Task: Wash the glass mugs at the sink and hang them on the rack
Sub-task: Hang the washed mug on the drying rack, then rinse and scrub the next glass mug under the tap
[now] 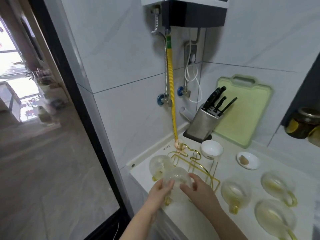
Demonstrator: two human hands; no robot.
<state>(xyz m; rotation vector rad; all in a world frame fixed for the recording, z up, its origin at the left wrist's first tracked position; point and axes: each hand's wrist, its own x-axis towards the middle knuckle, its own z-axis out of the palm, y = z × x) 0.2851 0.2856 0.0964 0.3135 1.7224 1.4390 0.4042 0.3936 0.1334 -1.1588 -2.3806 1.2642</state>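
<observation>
Both hands were on one glass mug (179, 178), held just above the near left corner of the worktop (194, 220). The left hand (160, 191) cupped its near side with the fingers curled up against the glass, and the right hand (199, 189) gripped it from the right, fingers spread over the rounded wall. The mug appeared tipped over, its amber handle (167, 201) showing low beneath the left hand, right beside the gold wire rack (194, 161). A second mug (160, 166) already hung at the rack's left end, touching or nearly touching the one in hand; motion blur made that hard to tell.

To the right, well apart from the rack, three more mugs (235, 192) lay on the worktop with amber handles pointing toward the camera. Behind the rack stood a white bowl (212, 148), a small dish (248, 160) holding something brownish, a knife block (201, 124) and a green cutting board (242, 111) leaning on the tiled wall. No sink was in view.

Judging by its look, the mug was thin, rigid and breakable, probably wet and slick, and light enough for one hand. The safest hold seemed to be around the body with a hand steadying the handle side, easing it onto a prong without knocking its neighbour.
</observation>
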